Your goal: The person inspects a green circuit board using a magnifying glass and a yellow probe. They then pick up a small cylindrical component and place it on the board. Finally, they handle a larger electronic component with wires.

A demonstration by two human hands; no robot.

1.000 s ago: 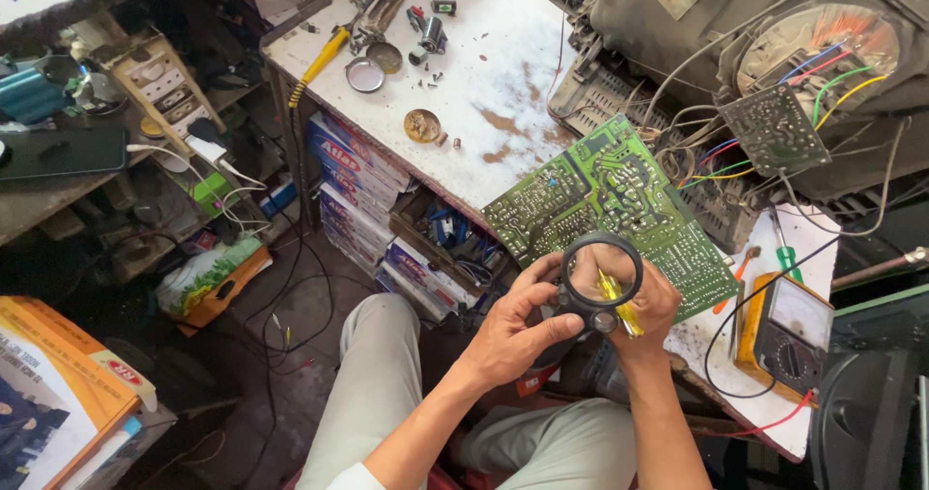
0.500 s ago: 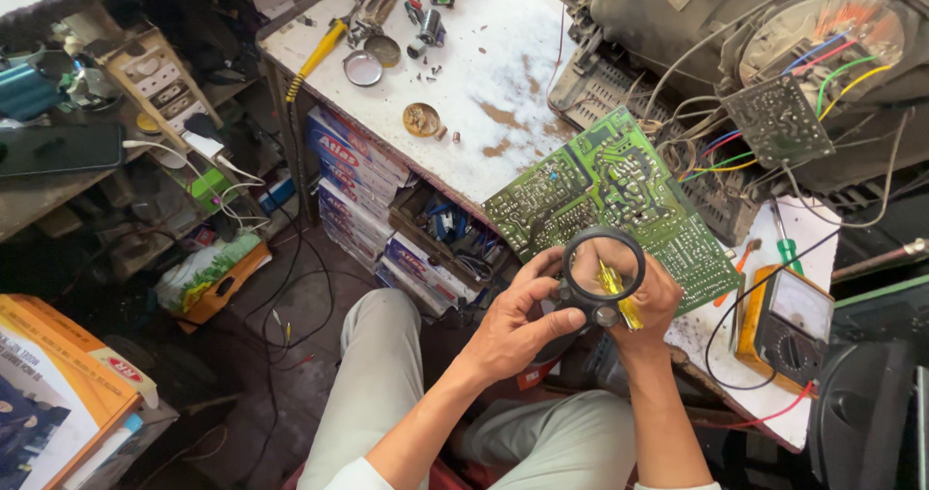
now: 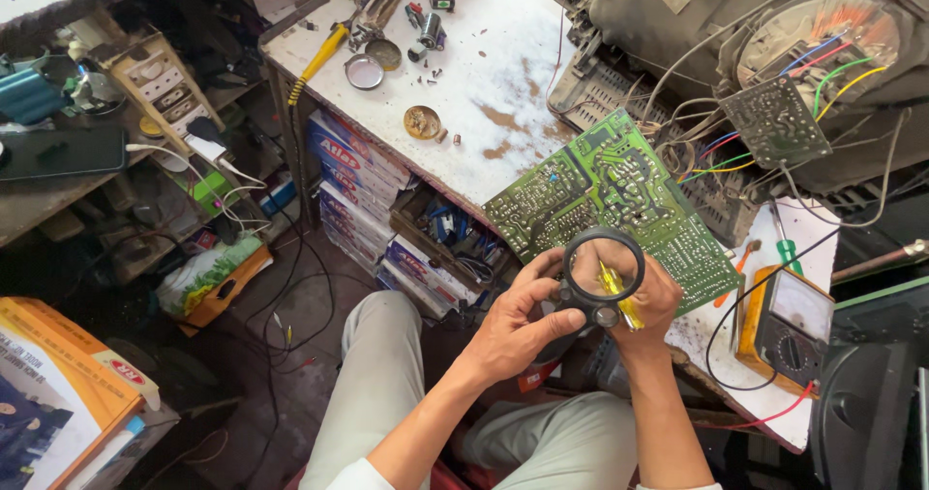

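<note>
Gripping a round magnifier (image 3: 603, 269) between them, both hands (image 3: 581, 306) pinch it over the green circuit board (image 3: 619, 200)

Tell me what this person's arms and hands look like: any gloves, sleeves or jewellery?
Both hands are bare: no gloves on the left hand or the right hand, and no ring, watch or bracelet shows on the fingers or wrists. The forearms are uncovered all the way to the elbows. Only a bit of white sleeve shows at the left upper arm, near the bottom edge of the picture.
</note>
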